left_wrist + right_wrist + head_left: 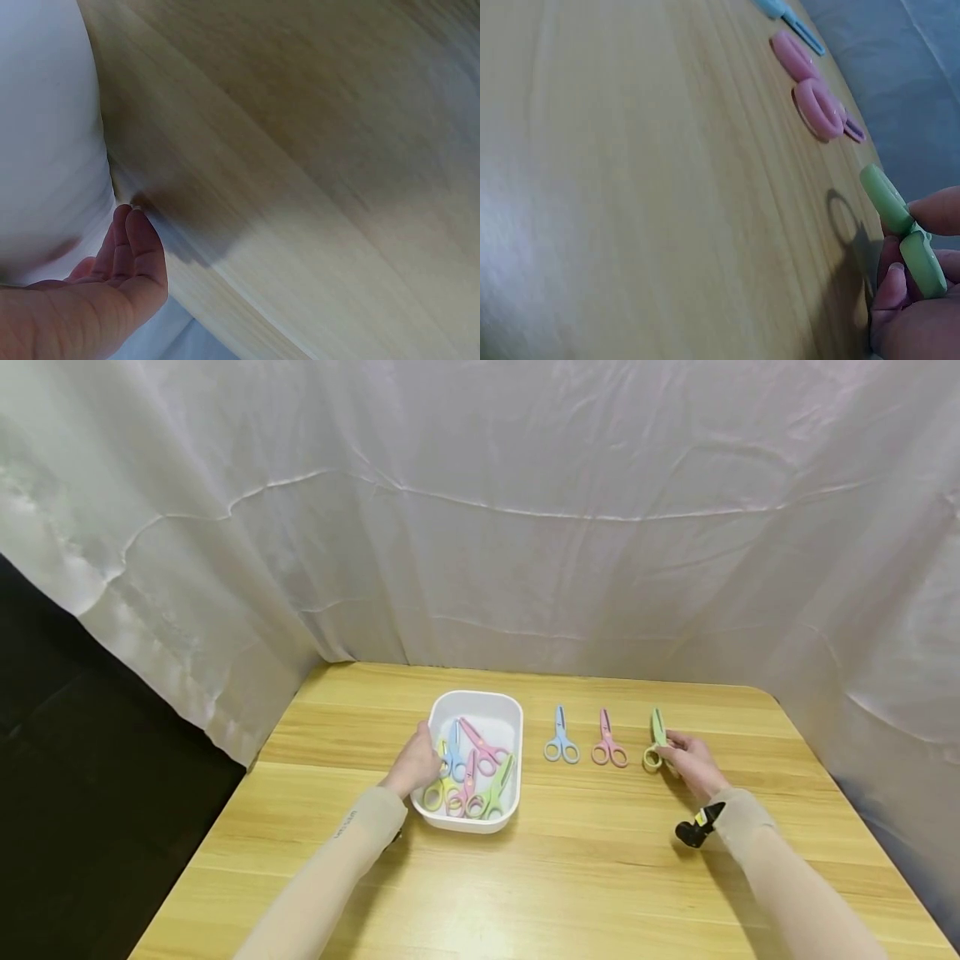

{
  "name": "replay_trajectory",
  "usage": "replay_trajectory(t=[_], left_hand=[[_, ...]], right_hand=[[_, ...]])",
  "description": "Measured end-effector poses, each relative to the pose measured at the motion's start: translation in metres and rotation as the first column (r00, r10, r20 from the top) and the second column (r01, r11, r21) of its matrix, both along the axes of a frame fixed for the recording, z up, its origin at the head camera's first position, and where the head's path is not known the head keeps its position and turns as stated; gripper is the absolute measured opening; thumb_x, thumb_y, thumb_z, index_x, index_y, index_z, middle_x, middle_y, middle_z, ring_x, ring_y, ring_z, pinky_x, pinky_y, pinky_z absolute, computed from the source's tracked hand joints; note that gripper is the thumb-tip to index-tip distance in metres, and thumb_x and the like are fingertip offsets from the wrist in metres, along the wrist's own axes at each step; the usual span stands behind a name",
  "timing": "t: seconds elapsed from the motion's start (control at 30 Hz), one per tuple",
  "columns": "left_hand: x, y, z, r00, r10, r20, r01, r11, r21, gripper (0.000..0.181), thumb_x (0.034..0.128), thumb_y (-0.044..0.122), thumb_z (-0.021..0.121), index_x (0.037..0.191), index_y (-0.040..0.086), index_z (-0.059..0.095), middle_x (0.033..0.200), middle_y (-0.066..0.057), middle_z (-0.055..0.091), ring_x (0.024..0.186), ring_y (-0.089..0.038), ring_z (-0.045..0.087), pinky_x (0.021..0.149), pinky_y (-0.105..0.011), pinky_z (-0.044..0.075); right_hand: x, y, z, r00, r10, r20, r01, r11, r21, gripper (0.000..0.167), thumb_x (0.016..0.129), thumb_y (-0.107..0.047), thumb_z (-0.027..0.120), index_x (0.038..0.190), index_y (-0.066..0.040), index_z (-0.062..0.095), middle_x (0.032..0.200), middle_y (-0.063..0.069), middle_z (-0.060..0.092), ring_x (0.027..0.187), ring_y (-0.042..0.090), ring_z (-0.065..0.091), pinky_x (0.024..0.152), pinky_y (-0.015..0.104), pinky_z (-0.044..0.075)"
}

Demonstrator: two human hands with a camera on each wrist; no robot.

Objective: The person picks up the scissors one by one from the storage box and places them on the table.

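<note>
1. Green scissors [658, 727] are at the right end of a row over the table [592, 868], just beside the pink scissors [605, 731], with the blue scissors [560, 735] beyond those.
2. From my screens, I see the right hand [693, 764] pinching the green pair by its handle loops [924, 266], thumb on one side, fingers on the other.
3. Through the right wrist view, the loops stand off the wood, apart from their shadow [865, 259]; I cannot tell whether the blade tips touch.
4. I judge alignment matters most: blades toward the curtain [525, 585], parallel to the neighbours, the gap matching that between pink and blue.
5. Loosening the pinch too soon could let the loops drop or twist, so I want them flat first.
6. Meanwhile the left hand [415, 764] grips the left wall of the white box [480, 827]; a light hold should suffice without tipping the jumbled scissors [468, 781] inside.
</note>
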State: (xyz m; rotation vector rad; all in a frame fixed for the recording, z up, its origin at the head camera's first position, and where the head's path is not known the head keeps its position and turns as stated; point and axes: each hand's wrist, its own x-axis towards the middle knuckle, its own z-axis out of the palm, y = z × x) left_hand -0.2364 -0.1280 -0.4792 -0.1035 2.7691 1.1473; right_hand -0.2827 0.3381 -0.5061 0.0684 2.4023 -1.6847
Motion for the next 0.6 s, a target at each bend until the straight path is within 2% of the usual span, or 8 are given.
replay_trajectory(t=[0.23, 0.37, 0.47, 0.53, 0.6], left_hand=[[-0.0001, -0.0003, 0.0001, 1.000, 0.010, 0.024, -0.010, 1.000, 0.007, 0.069, 0.0928, -0.004, 0.044, 0.156, -0.004, 0.016, 0.124, -0.022, 0.057, 0.107, -0.031, 0.060, 0.105, -0.045, 0.053], [0.0004, -0.0001, 0.0010, 0.999, 0.014, 0.030, -0.015, 1.000, 0.013, 0.070, 0.0932, -0.004, 0.044, 0.157, -0.003, 0.015, 0.124, -0.021, 0.057, 0.106, -0.029, 0.061, 0.102, -0.044, 0.055], [0.0008, 0.0003, 0.0011, 0.999, 0.016, 0.029, -0.016, 1.000, 0.017, 0.070, 0.0930, -0.004, 0.045, 0.157, -0.002, 0.016, 0.123, -0.021, 0.057, 0.104, -0.029, 0.061, 0.100, -0.044, 0.056], [0.0008, 0.0004, 0.0009, 0.999, 0.017, 0.031, -0.018, 1.000, 0.022, 0.070, 0.0929, -0.004, 0.045, 0.157, -0.002, 0.016, 0.122, -0.020, 0.058, 0.102, -0.028, 0.061, 0.099, -0.043, 0.057], [0.0008, 0.0005, 0.0002, 0.999, 0.018, 0.029, -0.019, 1.000, 0.018, 0.070, 0.0928, -0.004, 0.045, 0.156, -0.002, 0.017, 0.121, -0.020, 0.058, 0.101, -0.027, 0.061, 0.099, -0.043, 0.057]], right_hand=[[-0.0047, 0.0057, -0.0022, 1.000, 0.022, -0.016, -0.020, 0.994, 0.104, 0.063, 0.103, -0.014, 0.050, 0.153, 0.014, 0.024, 0.141, 0.027, 0.048, 0.094, -0.004, 0.048, 0.077, 0.011, 0.046], [-0.0067, 0.0051, -0.0020, 0.999, 0.047, -0.017, -0.044, 0.988, 0.149, 0.063, 0.102, -0.015, 0.051, 0.152, 0.015, 0.026, 0.123, 0.014, 0.055, 0.088, -0.001, 0.046, 0.071, 0.014, 0.044], [-0.0074, 0.0034, -0.0023, 0.998, 0.058, -0.017, -0.054, 0.983, 0.176, 0.061, 0.102, -0.014, 0.051, 0.151, 0.014, 0.029, 0.111, 0.007, 0.054, 0.081, 0.002, 0.045, 0.066, 0.016, 0.042], [-0.0070, 0.0019, -0.0026, 0.997, 0.071, -0.023, -0.065, 0.975, 0.212, 0.060, 0.102, -0.014, 0.051, 0.151, 0.013, 0.030, 0.114, 0.012, 0.056, 0.085, 0.005, 0.047, 0.070, 0.017, 0.042], [-0.0063, -0.0001, -0.0027, 0.997, 0.077, -0.026, -0.068, 0.967, 0.246, 0.059, 0.102, -0.014, 0.050, 0.151, 0.012, 0.032, 0.126, 0.023, 0.056, 0.097, 0.014, 0.051, 0.082, 0.021, 0.044]])
